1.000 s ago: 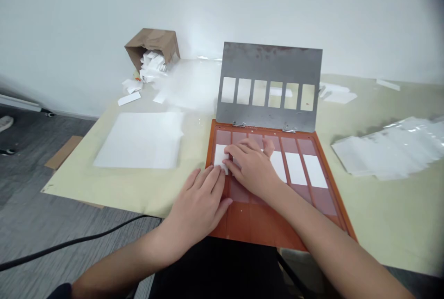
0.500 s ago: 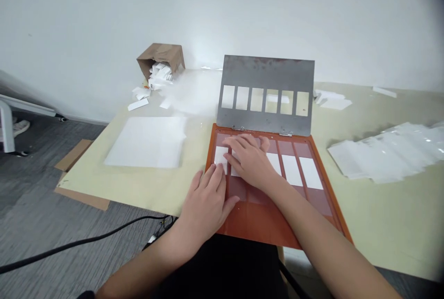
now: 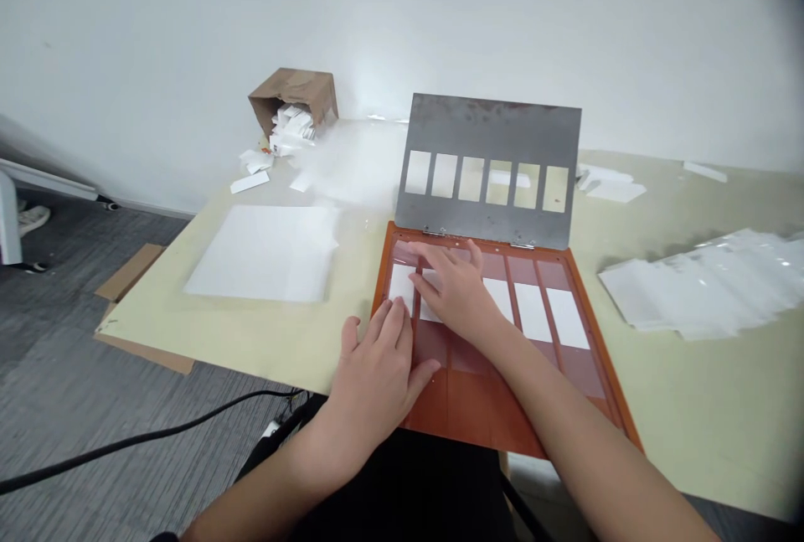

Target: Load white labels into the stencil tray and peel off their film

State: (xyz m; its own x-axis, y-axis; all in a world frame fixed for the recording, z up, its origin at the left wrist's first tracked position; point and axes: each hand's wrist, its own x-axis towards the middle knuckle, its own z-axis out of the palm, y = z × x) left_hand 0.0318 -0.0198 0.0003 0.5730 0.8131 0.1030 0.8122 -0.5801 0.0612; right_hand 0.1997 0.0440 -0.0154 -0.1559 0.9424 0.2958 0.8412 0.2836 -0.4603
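By the counter's front edge, on an orange tray [image 3: 468, 416], the spread right hand [image 3: 456, 295] presses a white card [image 3: 430, 307], and the spread left hand [image 3: 377, 379] rests just below another card [image 3: 400, 286]

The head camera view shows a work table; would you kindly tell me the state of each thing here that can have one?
Left hand: open, fingertips near the leftmost card's lower edge.
Right hand: open, spread over the second card.
White cards: lying flat in the tray's slots.
Orange tray: lying flat on the mat.
Steel stencil plate: hinged up, leaning back.
Cardboard box: tipped over, spilling white slips.
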